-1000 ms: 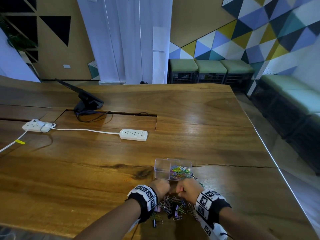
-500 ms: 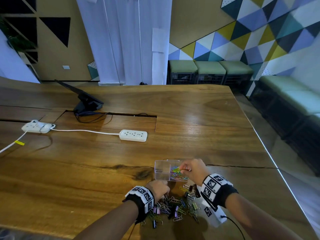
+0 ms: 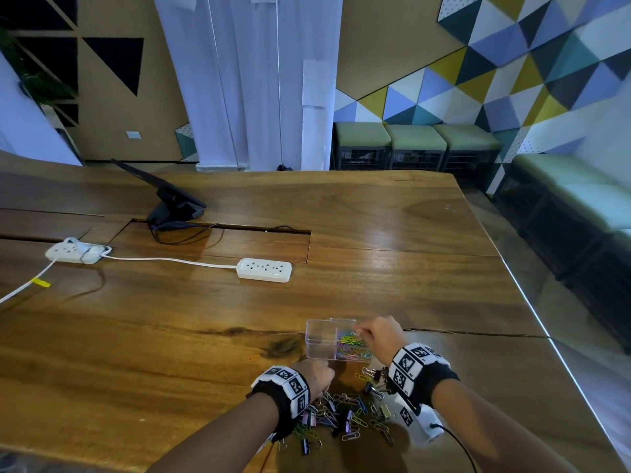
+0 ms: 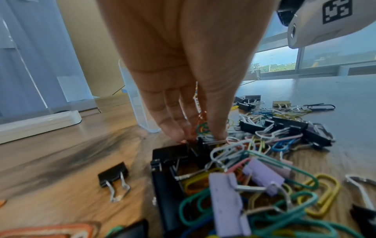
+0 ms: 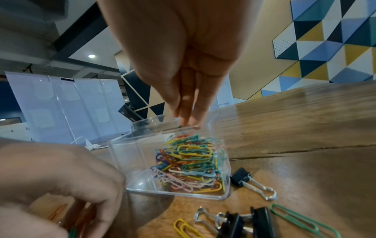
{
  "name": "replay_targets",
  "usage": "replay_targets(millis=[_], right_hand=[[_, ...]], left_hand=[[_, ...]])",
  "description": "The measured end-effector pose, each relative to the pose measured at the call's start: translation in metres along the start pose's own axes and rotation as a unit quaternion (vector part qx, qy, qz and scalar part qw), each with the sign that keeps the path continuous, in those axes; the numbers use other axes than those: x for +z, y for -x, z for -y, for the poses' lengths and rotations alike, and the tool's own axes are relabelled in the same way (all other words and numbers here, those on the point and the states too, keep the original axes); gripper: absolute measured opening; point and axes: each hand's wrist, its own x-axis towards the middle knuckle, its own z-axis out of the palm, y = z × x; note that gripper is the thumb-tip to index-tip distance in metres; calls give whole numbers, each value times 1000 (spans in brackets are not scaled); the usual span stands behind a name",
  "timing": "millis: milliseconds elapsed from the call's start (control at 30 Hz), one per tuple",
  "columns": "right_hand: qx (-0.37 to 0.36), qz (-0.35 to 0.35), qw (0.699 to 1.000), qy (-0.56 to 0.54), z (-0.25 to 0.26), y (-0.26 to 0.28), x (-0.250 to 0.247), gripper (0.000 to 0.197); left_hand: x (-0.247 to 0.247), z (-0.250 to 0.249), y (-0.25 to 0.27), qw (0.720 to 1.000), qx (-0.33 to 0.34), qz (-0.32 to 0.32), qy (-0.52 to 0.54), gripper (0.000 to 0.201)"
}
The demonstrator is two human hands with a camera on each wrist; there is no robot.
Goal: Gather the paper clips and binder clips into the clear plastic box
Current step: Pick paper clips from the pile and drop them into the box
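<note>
The clear plastic box (image 3: 317, 323) (image 5: 130, 161) stands on the wooden table, with coloured paper clips (image 3: 351, 346) (image 5: 189, 161) heaped in its right compartment. My right hand (image 3: 362, 331) (image 5: 186, 120) hovers over the box's far rim, fingers straight and bunched together, nothing visible between them. Just in front of the box lies a mixed pile of paper clips and binder clips (image 3: 345, 414) (image 4: 264, 177). My left hand (image 3: 316, 378) (image 4: 199, 136) reaches down at the pile's far edge and pinches a few coloured paper clips between thumb and fingers.
A black binder clip (image 5: 241, 178) lies by the box's right corner and another (image 4: 114, 175) left of the pile. A lone orange paper clip (image 3: 252, 358) sits left of the box. Two white power strips (image 3: 264, 269) (image 3: 76, 252) and a black stand (image 3: 174, 206) lie farther back.
My right hand left the pile and carried paper clips up over the box's right compartment; none show in its fingers now. My left hand stayed at the pile's far edge.
</note>
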Motion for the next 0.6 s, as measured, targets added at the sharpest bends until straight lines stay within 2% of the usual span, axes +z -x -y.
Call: replay_targets(millis=[67,133,333,467,600], right_hand=[[2,-21,1000,4,-4,1,1,27],[6,-27,1000,4,-9,3,4,26],[1,30,995,100,-17,9,12,25],[-21,56,986,153,-13,12,12,37],[-36,27,994,98,-13,16,16,40]], left_hand=[[-8,-1,4,999,33,6,-35,20],[-9,0,4,999,28,-2,-19,17],[-17,-4,8,1000,13,12,24,24],[-17,-5,10,1000,25,4,15,23],[-18,-7,14,1000,15,-1,21,22]])
